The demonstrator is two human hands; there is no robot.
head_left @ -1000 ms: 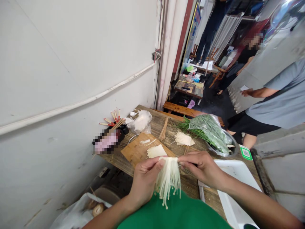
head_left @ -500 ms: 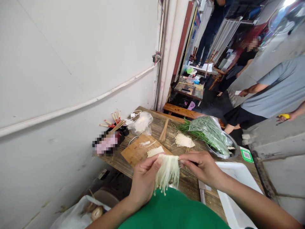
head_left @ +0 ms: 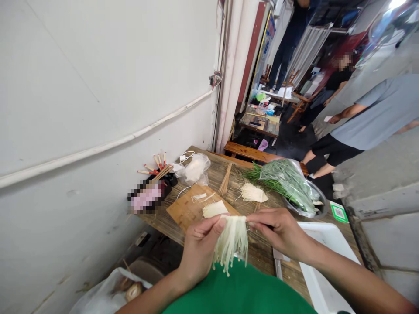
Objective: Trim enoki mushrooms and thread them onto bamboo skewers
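Observation:
Between my hands hangs a fringe of pale enoki mushrooms [head_left: 232, 240], cut ends up and small caps dangling. My left hand [head_left: 200, 244] pinches the bunch's upper left edge between thumb and fingers. At the upper right corner, the fingertips of my right hand [head_left: 278, 229] are closed on it; whether a thin stick is in them too is hidden. Just behind lies another piece of enoki [head_left: 215, 209] on a wooden cutting board [head_left: 183, 209]. A further enoki bunch [head_left: 253, 192] rests on the table near a bundle of bamboo skewers [head_left: 225, 179].
Greens in a plastic bag [head_left: 288, 179] fill a metal bowl on the wooden table [head_left: 216, 163]. A white tray [head_left: 322, 261] stands at right, a clear plastic bag [head_left: 195, 169] at the back. A white wall borders the left. Below sits a bag with mushrooms [head_left: 132, 291]. People stand beyond.
My hands and the enoki have shifted very slightly down and right, grip unchanged. In the background, the person in the grey shirt has moved, and the yellow item in that person's hand is out of sight.

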